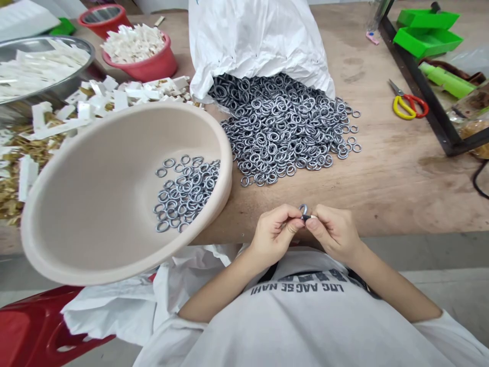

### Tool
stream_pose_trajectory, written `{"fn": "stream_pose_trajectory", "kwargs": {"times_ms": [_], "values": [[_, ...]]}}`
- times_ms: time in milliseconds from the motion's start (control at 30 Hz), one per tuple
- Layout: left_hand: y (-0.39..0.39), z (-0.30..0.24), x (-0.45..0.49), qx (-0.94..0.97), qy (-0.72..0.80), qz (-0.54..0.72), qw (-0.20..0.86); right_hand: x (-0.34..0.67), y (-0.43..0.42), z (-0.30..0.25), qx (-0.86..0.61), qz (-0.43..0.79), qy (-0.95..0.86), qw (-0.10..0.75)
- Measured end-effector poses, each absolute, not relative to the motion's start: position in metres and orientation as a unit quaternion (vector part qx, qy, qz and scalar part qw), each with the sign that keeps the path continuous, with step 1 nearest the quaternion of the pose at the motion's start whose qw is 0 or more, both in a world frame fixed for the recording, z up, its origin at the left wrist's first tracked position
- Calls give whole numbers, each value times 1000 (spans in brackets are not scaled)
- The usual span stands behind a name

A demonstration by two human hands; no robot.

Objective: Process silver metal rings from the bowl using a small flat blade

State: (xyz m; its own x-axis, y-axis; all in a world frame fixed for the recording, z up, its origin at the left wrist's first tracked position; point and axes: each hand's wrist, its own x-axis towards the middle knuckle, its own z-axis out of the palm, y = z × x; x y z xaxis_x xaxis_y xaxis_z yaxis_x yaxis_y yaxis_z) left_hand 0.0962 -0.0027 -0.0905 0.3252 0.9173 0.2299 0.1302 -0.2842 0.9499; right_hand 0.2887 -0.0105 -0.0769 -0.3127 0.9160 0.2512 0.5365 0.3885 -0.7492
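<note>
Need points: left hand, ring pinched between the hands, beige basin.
Left hand [273,233]: head view, back of the hand.
Metal ring [300,208]: head view, left side of the ring's band.
Beige basin [89,188]: head view, bare inner wall.

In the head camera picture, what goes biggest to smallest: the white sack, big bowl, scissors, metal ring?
The white sack and big bowl look alike, and the bowl is nearer, so I can't rank them. Then scissors, then metal ring.
</note>
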Motion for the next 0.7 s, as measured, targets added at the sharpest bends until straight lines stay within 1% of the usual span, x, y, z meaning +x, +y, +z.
{"fn": "stream_pose_trajectory", "kwargs": {"times_ms": [200, 433, 500, 600, 700], "values": [[-3, -90, 98, 683, 390, 425, 447, 291, -10, -76, -480, 285, -760, 332], [-1, -90, 95, 710, 356, 424, 435, 294, -7, -77, -469, 340, -755, 307], [-4, -85, 95, 726, 306, 419, 451, 297, 1, -87, -495, 341, -734, 316], [-9, -73, 92, 740, 232, 407, 482, 302, 18, -104, -563, 312, -680, 351], [-15, -58, 79, 714, 277, 446, 463, 303, 39, -110, -565, 301, -683, 352]]}}
